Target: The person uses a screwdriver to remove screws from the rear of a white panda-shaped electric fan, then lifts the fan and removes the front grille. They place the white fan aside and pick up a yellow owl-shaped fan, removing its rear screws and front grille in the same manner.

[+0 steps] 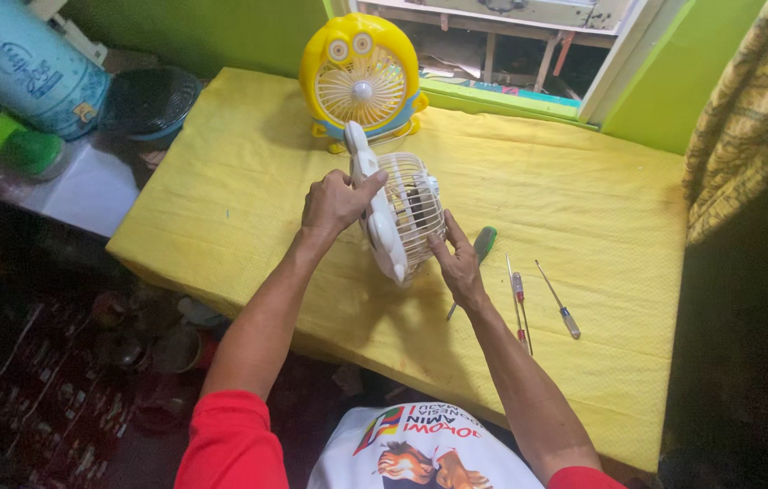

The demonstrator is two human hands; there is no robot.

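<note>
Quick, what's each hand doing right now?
Left hand: closed on the white fan.
Right hand: fingers open, touching the fan's grille.

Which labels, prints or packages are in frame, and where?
Water jug: top left corner, beside the table, pale blue cylinder with a dark blue oval print on its side.
Shirt print: bottom centre, on the person's white shirt, a red, green and orange graphic with red lettering.
Yellow fan: back of the table, cartoon face with two round eyes moulded above the grille; no label visible.
No screens or signs in view.
</note>
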